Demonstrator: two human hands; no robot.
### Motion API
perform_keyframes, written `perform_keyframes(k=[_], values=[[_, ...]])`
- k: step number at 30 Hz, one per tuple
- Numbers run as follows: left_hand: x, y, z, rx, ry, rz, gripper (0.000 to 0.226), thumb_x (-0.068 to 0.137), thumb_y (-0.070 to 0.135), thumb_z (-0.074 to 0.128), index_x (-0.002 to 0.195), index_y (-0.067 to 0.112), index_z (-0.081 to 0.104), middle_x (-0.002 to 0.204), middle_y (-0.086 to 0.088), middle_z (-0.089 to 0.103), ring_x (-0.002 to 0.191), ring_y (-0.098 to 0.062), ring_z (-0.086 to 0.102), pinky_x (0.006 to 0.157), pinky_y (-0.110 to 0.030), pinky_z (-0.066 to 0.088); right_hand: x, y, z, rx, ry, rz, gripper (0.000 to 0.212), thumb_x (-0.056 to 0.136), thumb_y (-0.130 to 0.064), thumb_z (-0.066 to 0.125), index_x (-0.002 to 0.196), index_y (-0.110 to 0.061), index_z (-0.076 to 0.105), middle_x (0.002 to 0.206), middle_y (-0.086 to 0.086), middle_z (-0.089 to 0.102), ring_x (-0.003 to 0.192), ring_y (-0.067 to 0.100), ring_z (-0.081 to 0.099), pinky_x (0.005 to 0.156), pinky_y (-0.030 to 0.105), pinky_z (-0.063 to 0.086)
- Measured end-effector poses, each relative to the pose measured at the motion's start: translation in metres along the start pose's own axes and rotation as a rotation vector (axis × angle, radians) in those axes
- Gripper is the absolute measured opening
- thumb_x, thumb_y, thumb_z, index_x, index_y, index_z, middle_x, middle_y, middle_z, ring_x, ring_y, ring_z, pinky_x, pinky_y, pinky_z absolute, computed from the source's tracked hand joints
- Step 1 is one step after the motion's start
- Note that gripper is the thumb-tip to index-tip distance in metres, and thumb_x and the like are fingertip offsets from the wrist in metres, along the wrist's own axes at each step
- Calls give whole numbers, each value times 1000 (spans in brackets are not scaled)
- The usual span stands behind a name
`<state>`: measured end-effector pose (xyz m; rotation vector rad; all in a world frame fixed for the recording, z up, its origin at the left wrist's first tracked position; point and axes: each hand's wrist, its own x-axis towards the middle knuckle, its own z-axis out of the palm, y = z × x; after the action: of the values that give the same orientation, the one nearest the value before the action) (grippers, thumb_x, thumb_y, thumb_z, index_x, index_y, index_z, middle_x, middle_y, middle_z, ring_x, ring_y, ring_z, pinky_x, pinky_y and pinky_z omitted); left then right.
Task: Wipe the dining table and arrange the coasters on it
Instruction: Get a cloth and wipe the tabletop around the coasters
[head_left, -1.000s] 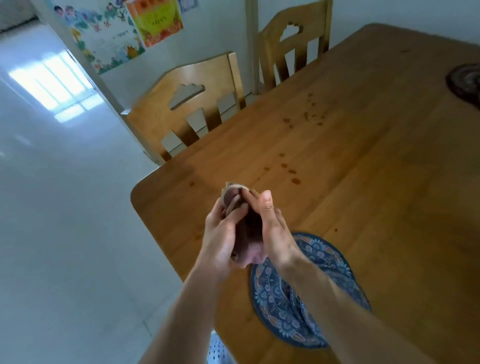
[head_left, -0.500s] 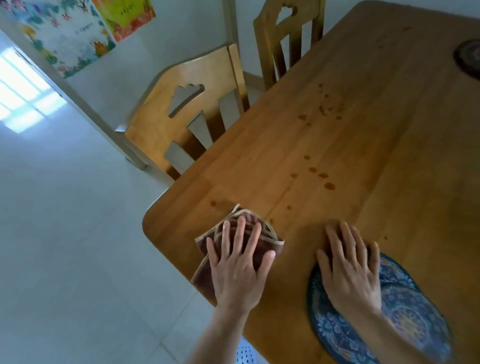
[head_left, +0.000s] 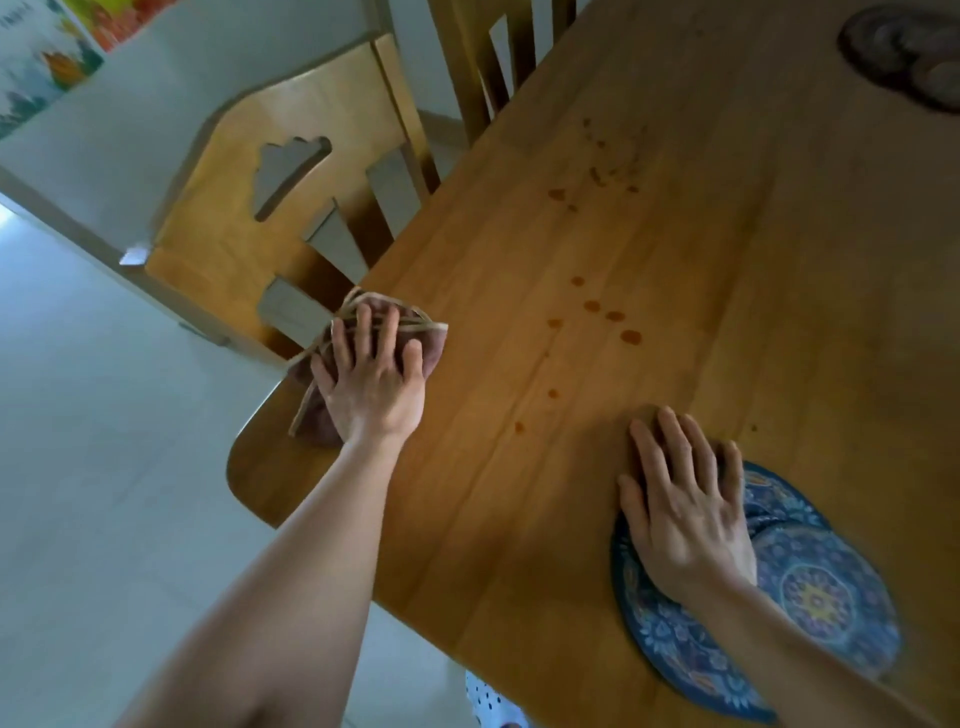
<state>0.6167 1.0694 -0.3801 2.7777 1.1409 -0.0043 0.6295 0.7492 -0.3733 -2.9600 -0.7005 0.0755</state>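
My left hand (head_left: 370, 379) presses flat, fingers spread, on a folded brown cloth (head_left: 415, 332) with pale trim at the left edge of the wooden dining table (head_left: 675, 234). My right hand (head_left: 680, 499) lies flat, fingers straight, half on the tabletop and half on blue patterned round coasters (head_left: 821, 592) that overlap near the front edge. Several brown drops of spill (head_left: 615, 316) dot the wood between and beyond the hands. A dark round coaster (head_left: 904, 52) sits at the far right corner, blurred.
Two wooden chairs stand along the table's left side, the nearer chair (head_left: 291, 208) close beside the cloth and the farther chair (head_left: 498, 47) behind it. White floor tiles (head_left: 104, 467) lie to the left. Colourful posters (head_left: 47, 57) hang on the wall.
Both hands first held the cloth above the table. The left hand then pressed it flat and slid it forward along the left edge; the right hand settled on the blue coasters.
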Motion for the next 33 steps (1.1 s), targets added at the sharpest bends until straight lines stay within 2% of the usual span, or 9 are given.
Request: perform_keyframes(k=[4,6,9,14,18,22,26,29,33], values=[[-28,41,-2,-4,-30,211,57,99,52,4,154,38,18,165,6,7,151,-19,2,120,-49,5,-1,0,2,-9,12,6,56,100,-45,27,149,-19,36,157,8,29,147,27,20,117,56,15],[-64,63,-2,-53,-65,370,57,99,52,7,152,39,21,164,8,12,151,-20,5,120,-49,7,-2,1,2,-3,9,4,57,100,-46,24,149,-19,35,158,8,28,147,26,19,117,56,15],[-127,64,1,-80,-116,480,54,100,55,16,152,40,23,163,10,16,151,-18,7,121,-48,7,-3,2,1,-4,11,5,58,100,-48,22,149,-20,34,159,7,27,148,25,17,117,56,16],[-172,4,-1,-35,-127,440,55,99,59,13,150,43,26,163,12,16,151,-15,5,120,-51,10,-5,2,2,1,0,3,59,100,-49,20,151,-21,31,160,5,25,148,24,16,117,55,16],[-134,-5,-8,4,-124,421,57,98,60,13,150,43,27,162,9,21,151,-18,9,120,-54,11,-3,0,1,4,0,7,59,100,-48,21,150,-20,33,159,7,26,148,25,18,117,56,17],[-53,13,-6,9,-63,305,58,97,60,10,151,43,21,164,8,15,151,-20,7,120,-54,9,-3,0,3,3,-1,2,58,100,-46,25,150,-19,34,159,8,26,148,26,18,117,57,16],[3,60,0,-41,-16,196,60,97,57,12,152,38,27,164,4,16,151,-24,7,119,-55,5,-2,0,4,1,5,-6,57,100,-44,29,150,-19,34,159,9,27,147,28,21,115,58,19],[1,92,4,-41,-16,221,62,97,55,9,153,35,27,164,1,16,151,-26,7,119,-56,5,-2,2,3,-6,9,-11,56,100,-44,29,149,-18,35,158,9,28,147,28,22,115,59,19],[-59,105,5,-92,-30,357,59,100,55,11,153,35,28,163,3,20,151,-23,9,120,-52,5,-4,5,2,-1,16,-16,57,99,-45,28,149,-18,35,158,9,29,147,28,22,115,58,18]])
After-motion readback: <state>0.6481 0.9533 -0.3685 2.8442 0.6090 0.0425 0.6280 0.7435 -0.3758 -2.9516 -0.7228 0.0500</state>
